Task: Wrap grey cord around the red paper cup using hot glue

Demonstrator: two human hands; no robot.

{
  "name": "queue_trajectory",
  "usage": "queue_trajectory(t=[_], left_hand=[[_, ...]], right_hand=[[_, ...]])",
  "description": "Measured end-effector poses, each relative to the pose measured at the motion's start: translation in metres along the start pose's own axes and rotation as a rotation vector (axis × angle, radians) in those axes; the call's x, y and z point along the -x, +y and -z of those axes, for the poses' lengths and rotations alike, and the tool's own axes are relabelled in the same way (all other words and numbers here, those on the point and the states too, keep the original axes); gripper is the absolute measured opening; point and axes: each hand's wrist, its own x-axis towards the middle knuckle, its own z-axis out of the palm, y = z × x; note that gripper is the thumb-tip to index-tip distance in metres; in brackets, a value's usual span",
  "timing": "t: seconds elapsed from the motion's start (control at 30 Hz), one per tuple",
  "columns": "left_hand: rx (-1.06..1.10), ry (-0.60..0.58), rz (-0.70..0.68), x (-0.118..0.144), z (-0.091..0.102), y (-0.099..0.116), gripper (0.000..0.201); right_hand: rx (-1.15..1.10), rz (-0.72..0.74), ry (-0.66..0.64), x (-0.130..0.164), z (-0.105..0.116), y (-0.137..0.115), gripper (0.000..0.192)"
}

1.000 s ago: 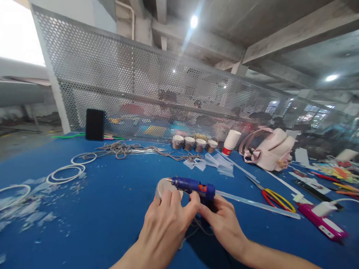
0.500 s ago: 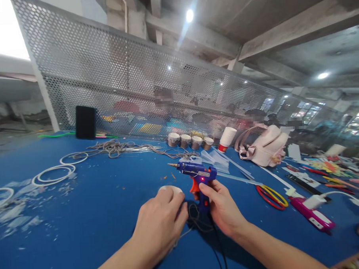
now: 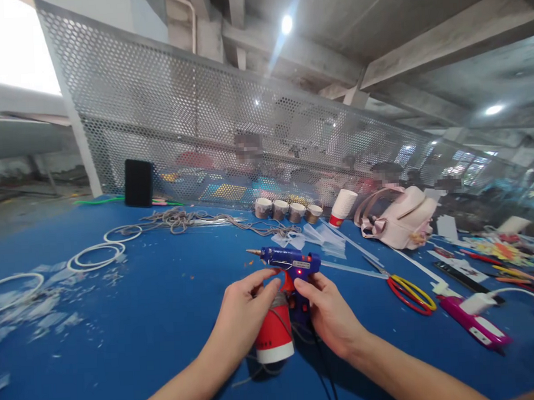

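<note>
My right hand [image 3: 331,312] is closed round the handle of a blue hot glue gun [image 3: 291,259], whose nozzle points left and whose small red light is lit. My left hand [image 3: 249,310] grips a red and white paper cup [image 3: 275,335] just left of the gun. Grey cord [image 3: 279,302] is wound round part of the cup, and a loose length trails down to the table. My fingers and the gun's trigger hide the cup's upper end. A black cable [image 3: 322,362] hangs from the gun's handle.
Four-legged items aside, several cord-wrapped cups [image 3: 280,210], stacked paper cups [image 3: 342,207] and a pink backpack [image 3: 398,218] line the mesh panel [image 3: 157,110]. Red-and-yellow scissors [image 3: 410,294] and a magenta power strip [image 3: 473,323] lie right. White rings [image 3: 96,257] lie left.
My left hand has turned and raised the cup, so its red side and wound cord now show. The glue gun stays in my right hand at nearly the same place.
</note>
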Motion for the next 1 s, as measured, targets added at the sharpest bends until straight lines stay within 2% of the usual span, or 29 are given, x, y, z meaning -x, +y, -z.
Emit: queue_trajectory(t=[0.1,0.23,0.4,0.5,0.63,0.8,0.9,1.0], left_hand=[[0.146,-0.005,0.073,0.001,-0.002,0.001,0.026],[0.372,-0.068,0.206,0.002,-0.004,0.0,0.031],[0.507,-0.13,0.243,0.001,-0.004,-0.002,0.033],[0.503,-0.12,0.267,0.002,-0.003,0.0,0.039],[0.45,-0.058,0.293,0.004,-0.003,0.007,0.036],[0.465,-0.084,0.299,0.007,-0.003,0.009,0.037],[0.456,-0.095,0.276,0.006,-0.003,0.005,0.038],[0.36,-0.064,0.213,0.005,-0.003,0.002,0.031]], right_hand=[[-0.001,-0.03,-0.041,-0.002,0.004,0.001,0.027],[-0.026,-0.113,-0.076,-0.008,0.009,0.001,0.028],[-0.037,-0.206,-0.127,-0.013,0.012,-0.003,0.03],[-0.057,-0.246,-0.132,-0.014,0.014,-0.005,0.029],[-0.092,-0.297,-0.111,-0.015,0.015,-0.006,0.027],[-0.091,-0.314,-0.126,-0.016,0.016,-0.006,0.029],[-0.04,-0.268,-0.116,-0.015,0.015,-0.005,0.03],[0.082,-0.122,-0.082,-0.01,0.013,-0.005,0.031]])
